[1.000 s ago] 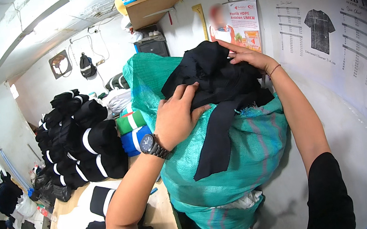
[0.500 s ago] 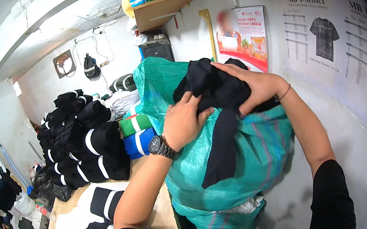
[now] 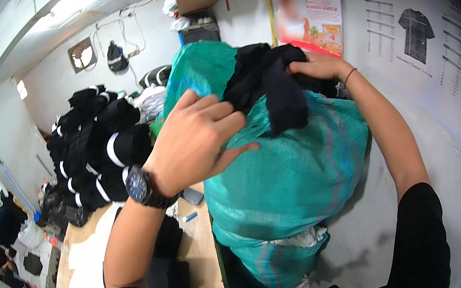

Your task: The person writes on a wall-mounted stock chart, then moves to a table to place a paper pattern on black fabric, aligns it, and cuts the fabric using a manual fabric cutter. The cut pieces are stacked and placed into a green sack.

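A large green woven sack (image 3: 290,183) bulges in front of me. Bunched black cloth (image 3: 259,77) fills its mouth, and one strip of it hangs over the near rim. My right hand (image 3: 320,68) grips the far right side of that cloth; its thumb is mostly hidden. My left hand (image 3: 197,140), with a dark watch at the wrist, hovers before the sack's left side. Its fingers are loosely bent with the thumb apart, and nothing shows in them.
Left of the sack stands a wooden table (image 3: 201,244) with white sheets (image 3: 88,251) and folded black cloth (image 3: 170,278). Black rolled bundles with white bands (image 3: 93,143) are piled at its far end. A white wall (image 3: 402,136) closes off the right side.
My left hand has come off the black cloth, moving left and toward me. My right hand has shifted along the cloth to the right. The hanging strip now sits higher.
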`<state>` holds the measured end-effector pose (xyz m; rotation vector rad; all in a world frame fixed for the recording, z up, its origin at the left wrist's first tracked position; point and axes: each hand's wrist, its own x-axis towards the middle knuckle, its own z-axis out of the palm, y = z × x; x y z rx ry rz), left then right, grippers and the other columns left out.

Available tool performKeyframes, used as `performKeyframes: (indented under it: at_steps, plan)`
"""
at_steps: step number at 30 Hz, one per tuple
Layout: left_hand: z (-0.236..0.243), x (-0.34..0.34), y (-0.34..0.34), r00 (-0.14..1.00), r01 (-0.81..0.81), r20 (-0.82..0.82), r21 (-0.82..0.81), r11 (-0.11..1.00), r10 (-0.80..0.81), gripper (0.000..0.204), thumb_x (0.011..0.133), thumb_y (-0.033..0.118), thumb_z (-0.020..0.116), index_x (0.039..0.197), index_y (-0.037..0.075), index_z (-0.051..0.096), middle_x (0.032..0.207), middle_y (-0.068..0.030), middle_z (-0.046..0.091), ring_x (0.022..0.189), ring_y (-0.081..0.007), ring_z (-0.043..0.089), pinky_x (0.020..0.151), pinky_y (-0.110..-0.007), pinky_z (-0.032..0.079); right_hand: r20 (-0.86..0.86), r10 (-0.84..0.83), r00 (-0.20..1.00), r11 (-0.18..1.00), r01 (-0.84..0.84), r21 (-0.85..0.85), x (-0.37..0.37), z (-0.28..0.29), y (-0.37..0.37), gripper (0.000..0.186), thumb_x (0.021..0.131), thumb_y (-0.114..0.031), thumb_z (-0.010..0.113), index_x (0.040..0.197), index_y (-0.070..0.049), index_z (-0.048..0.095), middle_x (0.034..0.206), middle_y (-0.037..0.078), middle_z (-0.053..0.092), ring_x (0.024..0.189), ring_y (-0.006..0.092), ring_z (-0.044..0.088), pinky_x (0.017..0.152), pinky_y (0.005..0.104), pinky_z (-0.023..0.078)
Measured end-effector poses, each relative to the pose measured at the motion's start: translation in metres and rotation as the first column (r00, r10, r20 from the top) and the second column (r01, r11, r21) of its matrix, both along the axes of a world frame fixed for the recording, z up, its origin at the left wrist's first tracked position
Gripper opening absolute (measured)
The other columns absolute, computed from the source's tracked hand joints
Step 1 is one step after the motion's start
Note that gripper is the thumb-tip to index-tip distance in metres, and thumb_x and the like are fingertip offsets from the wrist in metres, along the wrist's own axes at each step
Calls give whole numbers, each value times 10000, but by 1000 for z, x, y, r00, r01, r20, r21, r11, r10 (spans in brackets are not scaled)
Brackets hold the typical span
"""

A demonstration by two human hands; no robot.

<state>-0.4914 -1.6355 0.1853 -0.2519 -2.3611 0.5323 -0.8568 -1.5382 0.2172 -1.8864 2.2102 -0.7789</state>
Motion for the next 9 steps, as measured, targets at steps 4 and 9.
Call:
performKeyframes:
  at_steps: [4, 9]
  plan:
    - [-2, -14, -3, 979, 53, -184, -163, 985, -83, 353, 703, 276, 830, 937, 151, 598, 883, -19, 597, 886, -224, 620, 827, -387, 436, 172, 21, 985, 997, -33, 69, 5, 11, -5, 722, 959, -455, 672, 1557, -82, 516, 1486, 84, 608, 1357, 212, 547, 1165, 329, 393]
    - [-4, -54, -20, 872, 14, -482, -143, 990, -82, 326, 727, 255, 828, 942, 165, 600, 904, -4, 608, 960, -218, 641, 836, -393, 440, -57, 398, 916, 917, -397, 29, 5, 3, -8, 902, 939, -199, 720, 1711, -169, 256, 1676, 104, 414, 1517, 216, 410, 1276, 358, 278]
